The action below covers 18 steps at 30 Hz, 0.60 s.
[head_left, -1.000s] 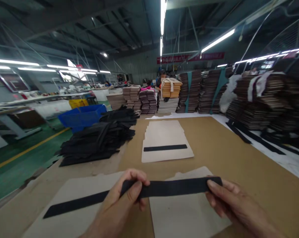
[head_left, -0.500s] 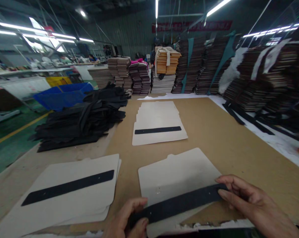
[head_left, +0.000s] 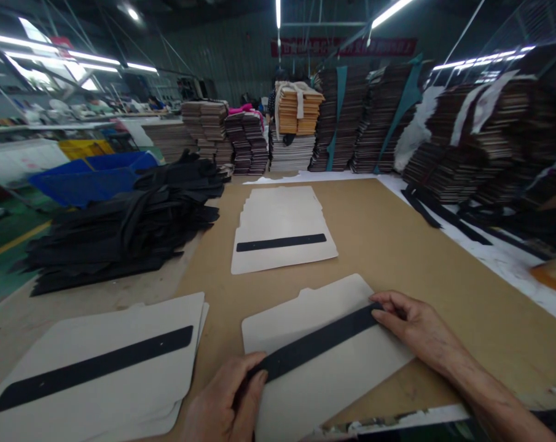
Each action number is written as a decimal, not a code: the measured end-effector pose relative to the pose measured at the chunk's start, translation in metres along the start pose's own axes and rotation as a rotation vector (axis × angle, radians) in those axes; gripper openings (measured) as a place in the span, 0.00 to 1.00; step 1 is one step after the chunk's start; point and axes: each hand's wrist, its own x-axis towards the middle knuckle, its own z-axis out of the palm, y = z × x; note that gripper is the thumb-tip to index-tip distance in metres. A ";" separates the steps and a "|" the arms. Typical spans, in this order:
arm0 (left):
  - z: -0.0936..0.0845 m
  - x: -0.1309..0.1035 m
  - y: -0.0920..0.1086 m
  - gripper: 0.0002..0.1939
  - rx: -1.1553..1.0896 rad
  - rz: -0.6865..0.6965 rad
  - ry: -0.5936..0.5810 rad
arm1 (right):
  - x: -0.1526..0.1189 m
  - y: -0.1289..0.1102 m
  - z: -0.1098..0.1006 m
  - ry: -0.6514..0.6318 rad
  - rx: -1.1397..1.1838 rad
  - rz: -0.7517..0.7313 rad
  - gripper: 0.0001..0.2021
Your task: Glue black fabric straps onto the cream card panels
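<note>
A black strip point(head_left: 321, 341) stretches slantwise over a pale grey panel point(head_left: 319, 396) at the table's front. My left hand point(head_left: 229, 393) pinches its near end between thumb and fingers. At the far right end, my right hand point(head_left: 404, 316) grips the strip the same way. Whether the strip touches the panel all along its length, I cannot tell. To the left lies a small stack of like panels point(head_left: 134, 393), with a black strip point(head_left: 97, 365) across the top one. Farther back, overlapping panels point(head_left: 282, 209) carry another black strip point(head_left: 282, 242).
A heap of black strips point(head_left: 121, 227) sits at the table's left edge, beside a blue bin point(head_left: 93, 178). Tall stacks of sheets point(head_left: 337, 123) line the back. More dark strips point(head_left: 443, 215) lie along the right of the brown tabletop point(head_left: 374, 245).
Both hands have moved the strip forward and a little left, from the panel's near edge to over its middle. The camera view has shifted slightly right.
</note>
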 end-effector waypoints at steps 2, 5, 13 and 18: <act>0.002 0.002 0.000 0.11 0.006 0.011 0.005 | 0.002 0.000 0.002 0.018 -0.010 0.001 0.21; 0.004 0.003 -0.001 0.11 0.016 0.015 0.012 | 0.004 0.001 0.003 0.042 -0.010 0.000 0.20; 0.008 0.002 -0.007 0.12 0.077 0.013 -0.009 | 0.007 0.005 0.006 0.051 -0.027 0.008 0.20; 0.008 0.003 -0.010 0.13 0.104 0.044 -0.001 | 0.007 0.005 0.007 0.058 -0.026 0.022 0.21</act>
